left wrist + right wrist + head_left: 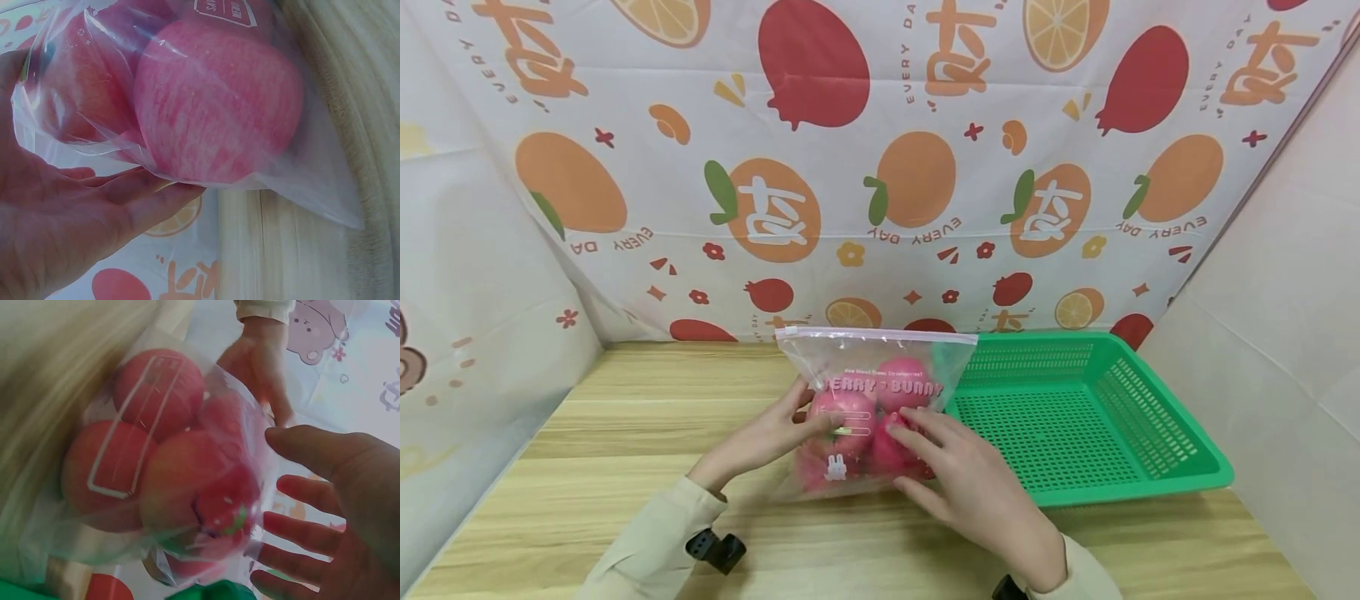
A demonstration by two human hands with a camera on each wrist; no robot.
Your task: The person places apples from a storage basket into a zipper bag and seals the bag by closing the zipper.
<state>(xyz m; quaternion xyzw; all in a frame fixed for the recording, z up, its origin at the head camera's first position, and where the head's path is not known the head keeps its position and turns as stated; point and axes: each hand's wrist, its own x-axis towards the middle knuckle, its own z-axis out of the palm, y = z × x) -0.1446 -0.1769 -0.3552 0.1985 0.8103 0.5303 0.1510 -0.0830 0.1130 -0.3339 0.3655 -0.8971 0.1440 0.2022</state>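
Note:
A clear zip bag (820,360) stands upright on the table, filled with several pinkish-red apples (219,103). Its pale slider strip (887,335) runs straight along the top, and white lettering and a rabbit are printed on its front. My left hand (760,442) grips the bag's left side, thumb across the front and fingers behind; the left wrist view shows those fingers (156,200) stretched under an apple. On the bag's right side, my right hand (973,479) rests its spread, relaxed fingers against the front. In the right wrist view that hand (356,512) is beside the apples.
A green plastic basket (1187,467) with mesh walls sits just right of the bag, partly overlapped by it. Fruit-printed cloth (917,179) hangs behind the wooden table (647,433), with white cloth at both sides.

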